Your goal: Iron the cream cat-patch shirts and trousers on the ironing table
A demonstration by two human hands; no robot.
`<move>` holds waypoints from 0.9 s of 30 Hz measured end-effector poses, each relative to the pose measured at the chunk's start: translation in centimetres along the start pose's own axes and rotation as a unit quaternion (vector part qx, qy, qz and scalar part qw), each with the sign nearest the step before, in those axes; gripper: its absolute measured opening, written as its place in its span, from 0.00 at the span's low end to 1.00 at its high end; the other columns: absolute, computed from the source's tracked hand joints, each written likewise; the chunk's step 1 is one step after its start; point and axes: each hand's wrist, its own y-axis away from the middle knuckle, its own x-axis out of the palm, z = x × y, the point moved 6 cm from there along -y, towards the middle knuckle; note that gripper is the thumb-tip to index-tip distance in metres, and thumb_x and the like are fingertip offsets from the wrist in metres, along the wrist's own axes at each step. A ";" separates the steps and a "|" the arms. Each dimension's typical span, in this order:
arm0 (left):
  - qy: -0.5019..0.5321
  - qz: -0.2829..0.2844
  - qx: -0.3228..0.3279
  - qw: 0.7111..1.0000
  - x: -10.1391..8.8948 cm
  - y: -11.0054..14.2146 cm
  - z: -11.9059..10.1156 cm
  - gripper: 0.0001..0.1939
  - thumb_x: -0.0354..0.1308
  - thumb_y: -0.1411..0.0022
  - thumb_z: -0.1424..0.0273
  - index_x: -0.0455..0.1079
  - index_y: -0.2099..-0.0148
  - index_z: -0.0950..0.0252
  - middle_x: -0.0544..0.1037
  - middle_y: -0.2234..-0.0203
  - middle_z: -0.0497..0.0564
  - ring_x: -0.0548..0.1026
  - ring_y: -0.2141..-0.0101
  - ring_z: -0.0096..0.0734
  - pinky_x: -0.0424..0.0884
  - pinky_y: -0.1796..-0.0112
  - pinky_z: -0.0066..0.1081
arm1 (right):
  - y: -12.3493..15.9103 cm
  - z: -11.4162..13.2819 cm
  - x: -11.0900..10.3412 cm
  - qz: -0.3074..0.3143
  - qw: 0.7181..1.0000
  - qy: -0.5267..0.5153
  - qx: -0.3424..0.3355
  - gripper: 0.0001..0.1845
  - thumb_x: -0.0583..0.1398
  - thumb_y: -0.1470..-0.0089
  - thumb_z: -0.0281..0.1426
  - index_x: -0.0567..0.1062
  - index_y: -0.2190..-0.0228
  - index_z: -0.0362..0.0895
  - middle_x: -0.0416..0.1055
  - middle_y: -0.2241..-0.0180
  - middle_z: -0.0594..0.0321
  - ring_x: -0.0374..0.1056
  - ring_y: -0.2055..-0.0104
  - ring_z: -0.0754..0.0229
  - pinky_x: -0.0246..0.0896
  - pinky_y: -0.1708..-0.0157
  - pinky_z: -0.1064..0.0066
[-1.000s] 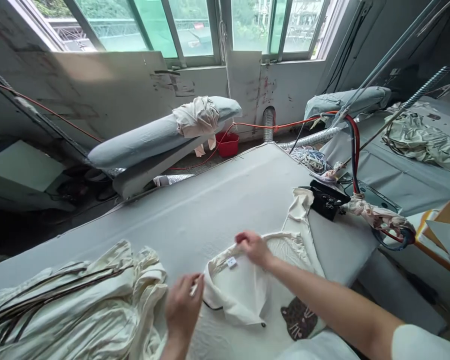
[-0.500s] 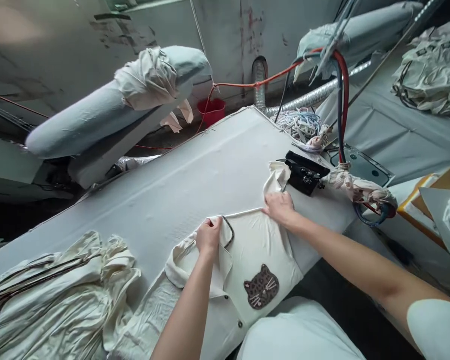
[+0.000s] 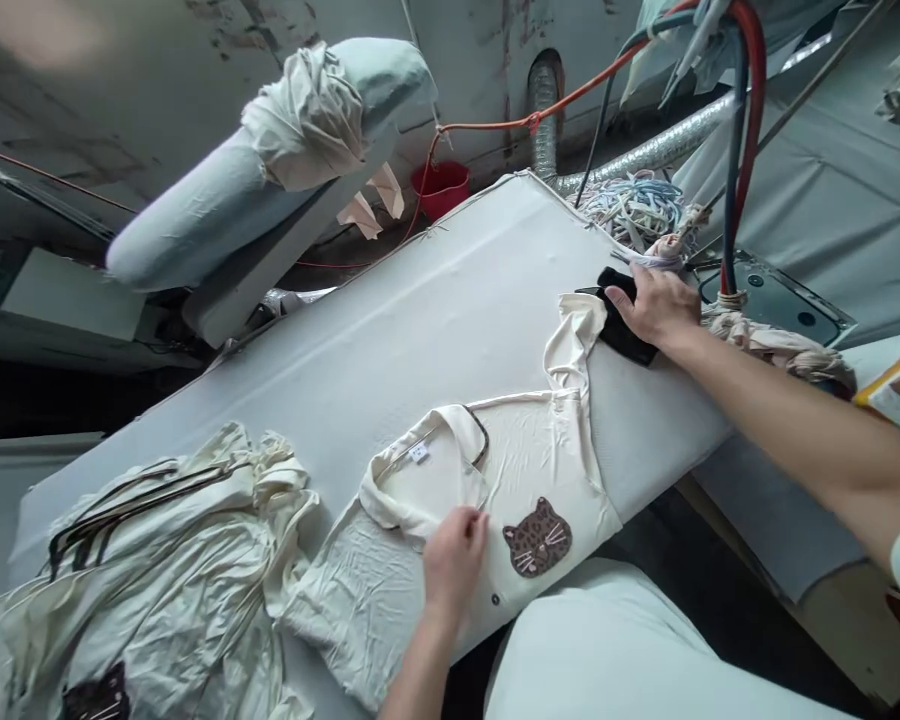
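A cream short-sleeved shirt [image 3: 521, 440] lies spread on the padded table, its dark-edged collar open and a leopard-print cat patch [image 3: 538, 538] on the chest. My left hand [image 3: 454, 560] is closed at the front opening just below the collar, fingertips pinching the cloth. At the table's far right, my right hand [image 3: 664, 305] is on a black steam iron [image 3: 621, 335], thumb along the near side. The hand covers the iron's top, and its other fingers are partly hidden. The shirt's sleeve [image 3: 574, 335] reaches up beside the iron.
A heap of similar cream garments [image 3: 180, 560] lies at left on the padded table [image 3: 420, 310]. Behind stands a padded arm [image 3: 210, 210] with cloth wrapped round it. Red and dark hoses [image 3: 746, 150] hang at right, near a strip bundle [image 3: 634, 210]. A red bucket [image 3: 441, 190] stands behind.
My right hand has let go of the shirt's shoulder and moved right onto the iron. My left hand has come down from the collar to the shirt front. The view has shifted.
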 end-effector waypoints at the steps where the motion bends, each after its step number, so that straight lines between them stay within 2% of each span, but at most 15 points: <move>1: -0.003 0.028 0.023 0.999 0.9 0.4 -0.2 0.16 0.51 0.35 0.56 0.72 0.68 0.60 0.77 0.73 0.50 0.75 0.69 0.35 0.64 0.65 0.32 | -0.9 -0.7 -0.2 0.046 0.999 0.009 0.016 0.37 0.48 0.34 0.50 0.65 0.37 0.36 0.67 0.40 0.36 0.65 0.41 0.35 0.61 0.46 0.46; 3: 0.034 0.081 0.028 0.996 1.5 -0.2 0.0 0.18 0.51 0.35 0.55 0.73 0.68 0.60 0.78 0.73 0.51 0.75 0.69 0.36 0.65 0.66 0.32 | -0.7 -0.5 -0.5 0.174 0.984 0.003 0.024 0.33 0.51 0.35 0.52 0.72 0.44 0.39 0.75 0.49 0.41 0.72 0.52 0.42 0.66 0.54 0.54; 5: 0.127 0.120 0.009 0.985 0.3 -2.1 0.6 0.20 0.52 0.36 0.52 0.74 0.67 0.61 0.77 0.75 0.50 0.74 0.72 0.35 0.67 0.68 0.32 | 2.1 1.9 -1.4 0.292 0.956 -0.016 -0.004 0.28 0.55 0.36 0.51 0.76 0.50 0.42 0.79 0.57 0.48 0.74 0.62 0.49 0.66 0.63 0.63; 7: 0.219 0.100 -0.019 0.970 -2.2 -4.8 1.3 0.20 0.54 0.38 0.50 0.73 0.66 0.62 0.79 0.74 0.51 0.76 0.71 0.35 0.69 0.68 0.32 | 6.2 6.2 -3.1 0.357 0.931 -0.026 -0.068 0.22 0.57 0.37 0.49 0.77 0.55 0.44 0.79 0.61 0.53 0.74 0.65 0.53 0.64 0.68 0.68; 9: 0.264 0.054 -0.059 0.961 -4.5 -8.1 1.9 0.20 0.57 0.41 0.50 0.69 0.66 0.62 0.82 0.69 0.54 0.78 0.68 0.36 0.72 0.67 0.31 | 10.8 12.0 -4.3 0.380 0.914 -0.028 -0.144 0.21 0.58 0.38 0.49 0.77 0.58 0.45 0.79 0.61 0.54 0.74 0.64 0.52 0.63 0.69 0.69; 10: 0.274 0.049 -0.077 0.957 -5.0 -9.9 1.9 0.19 0.58 0.42 0.50 0.68 0.66 0.62 0.82 0.68 0.56 0.79 0.68 0.36 0.72 0.68 0.31 | 13.2 15.2 -4.4 0.391 0.903 -0.034 -0.175 0.22 0.57 0.39 0.50 0.77 0.58 0.45 0.79 0.61 0.54 0.75 0.63 0.51 0.63 0.68 0.68; 12: 0.285 0.077 -0.099 0.950 -4.8 -13.4 1.2 0.19 0.58 0.41 0.51 0.66 0.69 0.63 0.82 0.70 0.58 0.79 0.70 0.36 0.72 0.72 0.30 | 17.7 21.2 -3.3 0.418 0.880 -0.054 -0.219 0.24 0.57 0.40 0.52 0.77 0.58 0.46 0.80 0.60 0.53 0.76 0.61 0.49 0.65 0.65 0.67; 14: 0.280 0.102 -0.103 0.949 -4.0 -16.7 0.2 0.17 0.60 0.41 0.54 0.67 0.70 0.64 0.80 0.76 0.56 0.78 0.75 0.34 0.70 0.75 0.28 | 21.8 25.6 -0.8 0.453 0.856 -0.066 -0.238 0.25 0.59 0.42 0.53 0.78 0.57 0.46 0.80 0.60 0.53 0.76 0.59 0.47 0.66 0.64 0.65; 16: 0.260 0.106 -0.103 0.954 -3.2 -19.2 -0.5 0.12 0.63 0.43 0.61 0.69 0.67 0.64 0.77 0.79 0.51 0.76 0.77 0.32 0.69 0.75 0.27 | 24.9 27.7 2.0 0.480 0.843 -0.062 -0.235 0.24 0.61 0.45 0.51 0.79 0.58 0.46 0.81 0.60 0.53 0.77 0.58 0.46 0.67 0.63 0.64; 17: 0.246 0.104 -0.099 0.959 -2.9 -20.1 -0.8 0.10 0.64 0.44 0.64 0.69 0.65 0.64 0.77 0.80 0.50 0.76 0.77 0.32 0.69 0.74 0.27 | 25.8 27.9 3.1 0.480 0.846 -0.062 -0.222 0.23 0.62 0.45 0.51 0.79 0.58 0.46 0.81 0.60 0.54 0.77 0.58 0.46 0.67 0.62 0.64; 19: 0.215 0.102 -0.080 0.968 -3.0 -21.0 -1.0 0.09 0.64 0.45 0.68 0.71 0.61 0.64 0.78 0.77 0.49 0.76 0.74 0.32 0.70 0.71 0.28 | 25.8 27.4 4.3 0.455 0.868 -0.082 -0.180 0.23 0.62 0.45 0.52 0.80 0.59 0.48 0.81 0.61 0.56 0.77 0.58 0.48 0.66 0.62 0.65; 20: 0.201 0.102 -0.066 0.972 -3.3 -20.9 -0.9 0.09 0.63 0.45 0.69 0.72 0.60 0.63 0.79 0.75 0.49 0.77 0.72 0.33 0.71 0.68 0.29 | 24.9 26.9 4.5 0.432 0.883 -0.099 -0.156 0.23 0.61 0.44 0.53 0.80 0.58 0.49 0.81 0.60 0.58 0.76 0.58 0.49 0.66 0.61 0.66; 23: 0.170 0.073 -0.026 0.982 -6.2 -19.0 0.8 0.08 0.61 0.41 0.68 0.74 0.58 0.61 0.82 0.61 0.54 0.78 0.58 0.39 0.69 0.55 0.35 | 19.5 26.1 4.5 0.365 0.919 -0.120 -0.092 0.27 0.58 0.41 0.55 0.79 0.56 0.48 0.81 0.58 0.58 0.76 0.58 0.52 0.64 0.63 0.68; 25: 0.096 0.009 -0.014 0.995 -9.3 -16.9 3.3 0.11 0.59 0.40 0.65 0.74 0.55 0.60 0.80 0.52 0.57 0.73 0.48 0.45 0.65 0.47 0.39 | 15.4 27.1 4.8 0.356 0.925 -0.104 -0.083 0.27 0.57 0.40 0.55 0.79 0.56 0.46 0.81 0.59 0.56 0.76 0.60 0.53 0.63 0.65 0.69; 27: -0.027 -0.007 -0.026 0.999 -11.6 -14.8 6.2 0.12 0.60 0.41 0.62 0.75 0.56 0.61 0.80 0.52 0.59 0.72 0.47 0.50 0.64 0.48 0.41 | 12.8 29.6 5.5 0.389 0.906 -0.086 -0.140 0.25 0.59 0.42 0.54 0.80 0.59 0.46 0.81 0.62 0.57 0.76 0.63 0.55 0.61 0.67 0.71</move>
